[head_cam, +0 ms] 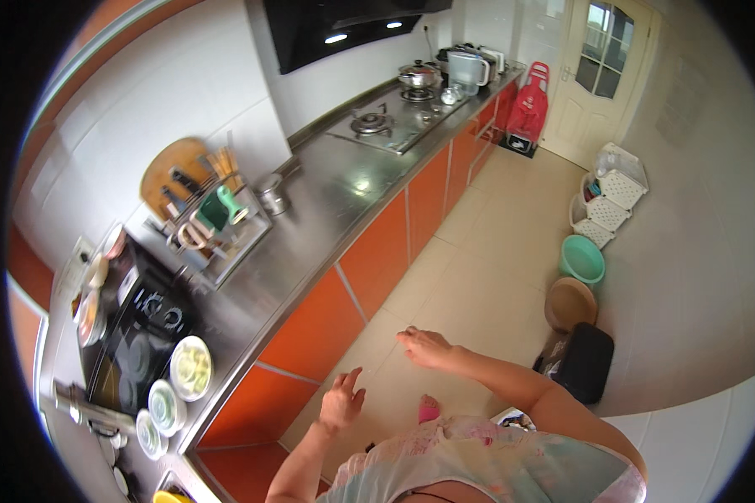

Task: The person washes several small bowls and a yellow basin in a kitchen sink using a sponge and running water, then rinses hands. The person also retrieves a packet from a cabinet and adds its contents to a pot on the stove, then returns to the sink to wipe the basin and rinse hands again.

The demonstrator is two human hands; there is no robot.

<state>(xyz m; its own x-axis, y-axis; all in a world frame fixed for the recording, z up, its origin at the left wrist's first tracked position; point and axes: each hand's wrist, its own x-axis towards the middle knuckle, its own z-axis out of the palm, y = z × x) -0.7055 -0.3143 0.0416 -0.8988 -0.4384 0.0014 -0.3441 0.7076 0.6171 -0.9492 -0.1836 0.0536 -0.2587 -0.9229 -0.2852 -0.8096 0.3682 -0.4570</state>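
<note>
My left hand (341, 401) is raised in front of me with thumb and fingers apart, holding nothing. It is nearest the orange cabinet doors (261, 393) under the counter. Over the tiled floor, my right hand (426, 348) reaches forward with loosely bent fingers and nothing visible in it. To my left, on the steel counter (239, 324), stand a bowl of pale cut food (192, 368), a covered bowl (166, 407) and another covered bowl (151, 434). Behind them is a black microwave oven (145, 327); small dishes sit on top of it.
A knife and utensil rack (220, 220) stands before a round wooden cutting board (163, 166). Farther along are a gas hob (371, 122), a steel pot (418, 77) and a plastic jug (465, 69). White baskets (610, 210), a green basin (582, 259) and a black case (584, 363) line the right wall.
</note>
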